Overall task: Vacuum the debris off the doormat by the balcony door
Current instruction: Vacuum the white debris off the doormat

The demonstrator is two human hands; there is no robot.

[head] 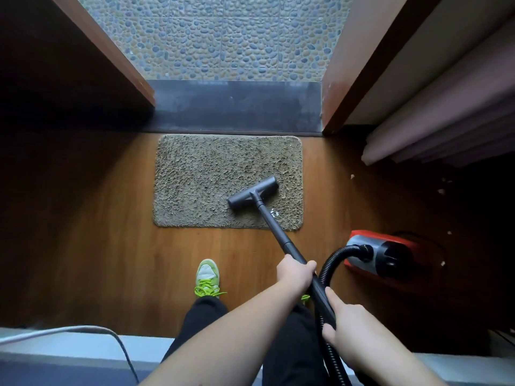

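Gripping the stiff black wand [281, 240], the left hand [294, 273] is wrapping it mid-shaft while the right hand [344, 323] is holding the handle end by the springy hose [330, 263]. Both grips are holding firmly. The nozzle [252, 196] is sitting on the shaggy doormat [195, 179], beside pale crumbs [273, 212]; light to steer, the soft mat is likely bunching.

Shaggy, rough-piled doormat [200, 174] lies on smooth, satiny wood floor [92, 232]; matt dark plastic vacuum head [252, 196]; pebbled balcony floor [223, 37] at twelve o'clock.
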